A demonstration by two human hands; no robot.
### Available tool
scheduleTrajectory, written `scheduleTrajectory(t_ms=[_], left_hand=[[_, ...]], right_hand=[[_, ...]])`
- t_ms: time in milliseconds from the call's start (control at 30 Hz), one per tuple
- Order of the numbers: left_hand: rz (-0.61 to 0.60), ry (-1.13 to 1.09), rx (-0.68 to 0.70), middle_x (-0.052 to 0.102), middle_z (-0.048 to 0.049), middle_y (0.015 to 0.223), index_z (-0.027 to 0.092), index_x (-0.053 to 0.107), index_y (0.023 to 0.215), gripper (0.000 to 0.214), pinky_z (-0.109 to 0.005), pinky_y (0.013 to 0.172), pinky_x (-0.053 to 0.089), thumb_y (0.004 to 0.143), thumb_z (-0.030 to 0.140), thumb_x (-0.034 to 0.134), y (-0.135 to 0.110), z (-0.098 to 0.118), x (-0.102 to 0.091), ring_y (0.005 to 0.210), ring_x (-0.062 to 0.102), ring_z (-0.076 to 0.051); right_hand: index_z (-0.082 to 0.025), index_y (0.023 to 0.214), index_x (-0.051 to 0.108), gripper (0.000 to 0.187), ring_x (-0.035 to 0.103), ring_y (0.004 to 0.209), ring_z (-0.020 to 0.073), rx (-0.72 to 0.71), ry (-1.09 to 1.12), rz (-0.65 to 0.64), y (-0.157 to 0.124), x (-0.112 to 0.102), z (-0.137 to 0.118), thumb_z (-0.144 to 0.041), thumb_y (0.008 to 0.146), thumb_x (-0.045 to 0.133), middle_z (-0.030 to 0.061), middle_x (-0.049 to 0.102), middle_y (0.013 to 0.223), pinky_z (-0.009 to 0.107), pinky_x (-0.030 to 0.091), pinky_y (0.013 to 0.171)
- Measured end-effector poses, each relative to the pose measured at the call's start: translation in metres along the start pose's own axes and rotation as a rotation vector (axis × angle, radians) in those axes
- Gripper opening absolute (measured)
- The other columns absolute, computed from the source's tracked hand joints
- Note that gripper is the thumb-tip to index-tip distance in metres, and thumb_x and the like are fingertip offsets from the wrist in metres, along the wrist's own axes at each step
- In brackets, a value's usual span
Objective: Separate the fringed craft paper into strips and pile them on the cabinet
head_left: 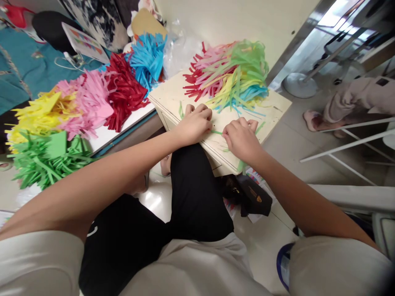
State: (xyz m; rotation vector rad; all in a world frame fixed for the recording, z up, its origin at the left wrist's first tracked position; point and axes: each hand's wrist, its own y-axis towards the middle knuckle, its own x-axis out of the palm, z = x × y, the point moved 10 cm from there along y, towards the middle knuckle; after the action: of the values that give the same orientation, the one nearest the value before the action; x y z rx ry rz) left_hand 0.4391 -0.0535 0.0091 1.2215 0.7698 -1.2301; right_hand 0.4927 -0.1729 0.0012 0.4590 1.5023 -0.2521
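Observation:
Between my two hands runs a thin green strip [217,132], twisted narrow, just over the front of a small cream cabinet top [168,92]. My left hand [196,123] is closed on the strip's left end, fingers curled. At the other end, my right hand [242,136] pinches it between thumb and fingers. Behind them lies a heap of fringed strips, with light green [248,57], pink [216,59], yellow [226,90] and blue [253,96] pieces. Loose green scraps [242,164] lie by my right hand. My fingertips are partly hidden.
To the left, a white surface [106,139] bears fringed bundles in green [52,158], yellow [43,113], pink [84,100], red [125,90] and blue [148,57]. Clear plastic [180,49] lies behind the cabinet. At the right are another person's legs [354,96] and a white metal frame [348,142].

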Motion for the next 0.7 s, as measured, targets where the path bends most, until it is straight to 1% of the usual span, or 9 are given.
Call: scheduleTrajectory(t_ms=[100,200,267,333,433,500,600,633,700], left_hand=[[-0.028,-0.045,-0.096,0.071,-0.0170,0.126,0.020,0.086,0.095,0.018,-0.065,0.110,0.038,0.097,0.019,0.069,0.001,-0.008,0.000,0.137,0.053,-0.043],[-0.053,-0.111,-0.255,0.070,-0.0167,0.124,0.020,0.087,0.099,0.015,-0.064,0.106,0.044,0.095,0.022,0.072,0.001,-0.022,0.004,0.131,0.055,-0.042],[-0.060,-0.122,-0.301,0.070,-0.0172,0.123,0.020,0.087,0.100,0.015,-0.064,0.105,0.045,0.094,0.024,0.074,0.001,-0.027,0.004,0.131,0.054,-0.043],[-0.060,-0.088,-0.262,0.069,-0.0176,0.124,0.019,0.085,0.099,0.013,-0.065,0.105,0.044,0.094,0.023,0.073,0.001,-0.024,0.003,0.133,0.054,-0.043],[-0.042,-0.007,-0.138,0.068,-0.0181,0.123,0.018,0.082,0.096,0.014,-0.066,0.107,0.043,0.097,0.021,0.069,-0.001,-0.014,0.000,0.132,0.055,-0.042],[-0.016,0.050,-0.045,0.069,-0.0189,0.122,0.018,0.080,0.095,0.020,-0.066,0.109,0.042,0.102,0.020,0.062,-0.004,-0.007,-0.002,0.134,0.054,-0.042],[0.015,0.119,0.090,0.069,-0.0196,0.120,0.018,0.078,0.096,0.030,-0.068,0.114,0.039,0.109,0.016,0.051,-0.008,0.004,0.000,0.136,0.052,-0.042],[0.014,0.128,0.117,0.069,-0.0194,0.118,0.018,0.078,0.097,0.032,-0.068,0.116,0.039,0.110,0.016,0.049,-0.009,0.005,0.001,0.136,0.052,-0.041],[0.003,0.124,0.126,0.070,-0.0192,0.117,0.019,0.079,0.100,0.033,-0.068,0.119,0.037,0.110,0.016,0.048,-0.010,0.005,0.002,0.135,0.052,-0.041]], right_hand=[[-0.018,0.113,0.080,0.033,0.051,0.121,0.0373,0.013,-0.006,-0.006,-0.002,0.000,0.000,-0.020,0.117,0.046,0.0185,0.078,0.116,0.052,0.026,0.104],[-0.016,0.112,0.080,0.036,0.053,0.119,0.0366,0.016,0.004,-0.002,-0.001,0.000,0.001,-0.015,0.115,0.044,0.0187,0.078,0.114,0.054,0.026,0.106],[-0.016,0.111,0.080,0.036,0.052,0.119,0.0362,0.013,0.007,0.009,0.000,0.000,0.001,-0.012,0.113,0.045,0.0184,0.078,0.113,0.054,0.026,0.105],[-0.016,0.110,0.080,0.035,0.052,0.119,0.0361,0.017,0.009,0.014,0.000,0.001,0.003,-0.013,0.114,0.045,0.0181,0.078,0.113,0.054,0.026,0.105],[-0.017,0.108,0.079,0.034,0.053,0.119,0.0362,0.025,0.019,0.014,0.000,0.001,0.006,-0.018,0.117,0.045,0.0179,0.079,0.113,0.053,0.026,0.104],[-0.018,0.108,0.078,0.032,0.053,0.120,0.0363,0.013,0.030,0.010,-0.001,0.000,0.007,-0.019,0.117,0.048,0.0172,0.079,0.114,0.052,0.026,0.103],[-0.018,0.108,0.077,0.029,0.054,0.122,0.0368,0.015,0.042,0.001,-0.006,-0.001,0.008,-0.017,0.115,0.050,0.0161,0.079,0.115,0.053,0.026,0.102],[-0.018,0.108,0.077,0.029,0.054,0.122,0.0370,0.029,0.043,-0.001,-0.007,-0.002,0.009,-0.015,0.115,0.049,0.0161,0.079,0.114,0.053,0.026,0.101],[-0.017,0.107,0.077,0.031,0.054,0.121,0.0378,0.061,0.040,0.001,-0.009,-0.003,0.011,-0.012,0.113,0.047,0.0170,0.078,0.113,0.053,0.026,0.100]])
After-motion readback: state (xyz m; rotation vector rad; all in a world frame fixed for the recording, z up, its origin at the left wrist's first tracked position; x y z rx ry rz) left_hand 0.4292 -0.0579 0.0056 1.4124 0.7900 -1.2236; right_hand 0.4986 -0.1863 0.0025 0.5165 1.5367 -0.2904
